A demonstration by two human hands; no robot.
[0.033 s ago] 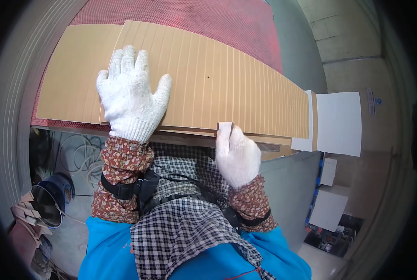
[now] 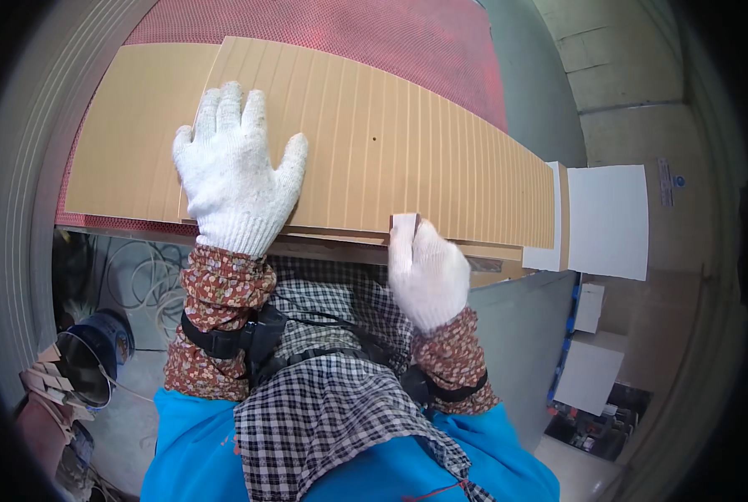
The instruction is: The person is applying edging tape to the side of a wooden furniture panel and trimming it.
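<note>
A long tan board with parallel grooves lies across the table, partly over a plain tan board at the left. My left hand, in a white knit glove, rests flat on the grooved board near its left end, fingers spread. At the near edge of that board is my right hand, also gloved. Its fingers are closed round a small block with a pale face and dark brown sides, which touches the board's edge. The underside of the block is hidden.
Red mesh matting covers the table beneath the boards. White panels stick out past the right end. On the floor at the left are a dark bucket, scrap strips and a coiled hose. White boxes stand at the lower right.
My right hand has shifted very slightly away from me, with the small block still in its fingers. My left hand and the boards have stayed in place.
</note>
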